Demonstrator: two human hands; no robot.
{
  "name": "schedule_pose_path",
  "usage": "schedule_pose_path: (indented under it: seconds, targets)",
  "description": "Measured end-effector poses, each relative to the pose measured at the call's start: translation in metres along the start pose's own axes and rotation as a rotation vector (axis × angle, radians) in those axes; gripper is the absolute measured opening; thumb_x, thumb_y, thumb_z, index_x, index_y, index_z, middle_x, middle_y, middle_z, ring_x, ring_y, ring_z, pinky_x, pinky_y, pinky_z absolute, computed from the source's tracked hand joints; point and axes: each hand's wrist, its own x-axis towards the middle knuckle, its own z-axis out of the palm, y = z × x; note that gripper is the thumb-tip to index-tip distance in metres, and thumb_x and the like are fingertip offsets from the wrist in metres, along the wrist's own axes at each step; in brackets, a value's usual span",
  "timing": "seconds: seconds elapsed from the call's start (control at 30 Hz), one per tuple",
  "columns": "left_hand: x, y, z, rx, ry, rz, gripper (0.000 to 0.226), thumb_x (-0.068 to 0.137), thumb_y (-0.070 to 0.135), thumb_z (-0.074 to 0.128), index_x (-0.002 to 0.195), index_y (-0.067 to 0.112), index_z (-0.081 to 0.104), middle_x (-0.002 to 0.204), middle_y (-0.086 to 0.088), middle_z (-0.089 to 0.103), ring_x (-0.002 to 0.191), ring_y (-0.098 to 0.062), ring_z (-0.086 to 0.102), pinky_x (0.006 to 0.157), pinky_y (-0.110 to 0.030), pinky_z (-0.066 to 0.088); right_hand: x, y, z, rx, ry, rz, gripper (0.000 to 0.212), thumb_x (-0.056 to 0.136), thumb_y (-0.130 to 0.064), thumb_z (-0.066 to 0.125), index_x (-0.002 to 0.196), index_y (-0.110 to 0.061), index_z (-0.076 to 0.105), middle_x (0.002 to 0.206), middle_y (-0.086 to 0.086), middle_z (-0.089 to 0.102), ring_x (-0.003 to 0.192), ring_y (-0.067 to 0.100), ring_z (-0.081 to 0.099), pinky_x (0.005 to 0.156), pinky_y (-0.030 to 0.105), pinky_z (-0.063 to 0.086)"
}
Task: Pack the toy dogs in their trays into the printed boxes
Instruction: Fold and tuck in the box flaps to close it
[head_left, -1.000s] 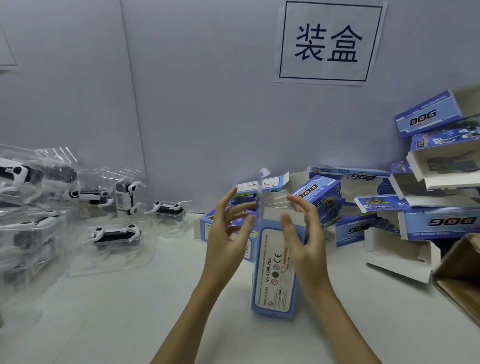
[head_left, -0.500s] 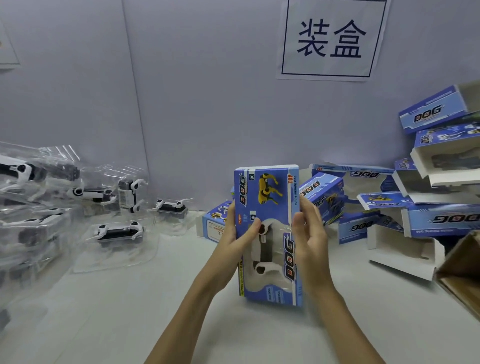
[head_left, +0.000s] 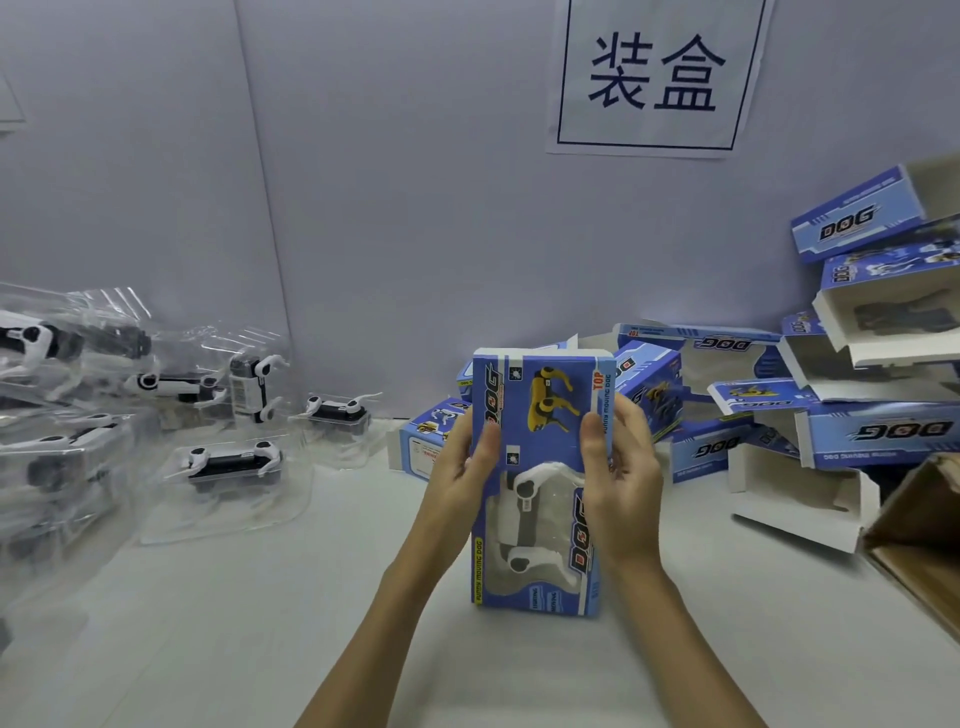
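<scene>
A blue printed box (head_left: 540, 415) stands upright on its end on the white table (head_left: 260, 623), its window face toward me. A white and black toy dog (head_left: 524, 525) shows through the window. My left hand (head_left: 457, 483) grips the box's left edge, thumb on the front. My right hand (head_left: 623, 467) grips the right edge, thumb on the front. The top flap looks closed.
Several toy dogs in clear plastic trays (head_left: 228, 467) lie piled at the left. Empty printed boxes (head_left: 852, 436) are heaped at the right against the wall. A brown carton (head_left: 919, 540) sits at the right edge. A paper sign (head_left: 654, 78) hangs on the wall.
A second ago the box showed its back and open top, with both hands at the flap. The box has since been turned window side toward me, and both hands hold its sides.
</scene>
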Motion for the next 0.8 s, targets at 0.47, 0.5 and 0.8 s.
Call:
schedule_pose_path:
  seconds: [0.47,0.5,0.8]
  targets:
    - [0.002,-0.006,0.007,-0.002,0.071,0.083,0.039,0.096,0.053,0.054,0.117,0.022,0.06,0.118,-0.001,0.073,0.111,-0.023,0.073,0.071,-0.029,0.064,0.001,-0.003,-0.002,-0.028,0.025,0.0,0.021,0.107,-0.043,0.055,0.091,-0.031,0.062,0.075,-0.022,0.054,0.068,0.001,0.053,0.062,0.008,0.04]
    - [0.002,-0.006,0.008,0.005,0.079,0.095,0.034,0.096,0.053,0.054,0.115,0.025,0.061,0.119,-0.001,0.073,0.11,-0.022,0.073,0.073,-0.032,0.064,-0.001,-0.004,-0.001,-0.013,0.042,0.015,0.02,0.106,-0.043,0.057,0.108,-0.024,0.066,0.088,-0.023,0.062,0.079,0.0,0.061,0.068,0.008,0.046]
    - [0.002,0.006,0.002,0.161,0.255,0.289,0.051,0.111,0.041,0.031,0.113,0.02,0.078,0.112,0.002,0.069,0.106,-0.012,0.067,0.085,-0.019,0.051,-0.015,-0.006,0.011,-0.182,-0.134,-0.018,0.079,0.093,-0.071,0.058,0.157,-0.028,0.043,0.161,-0.003,0.037,0.152,0.011,0.036,0.121,0.029,0.037]
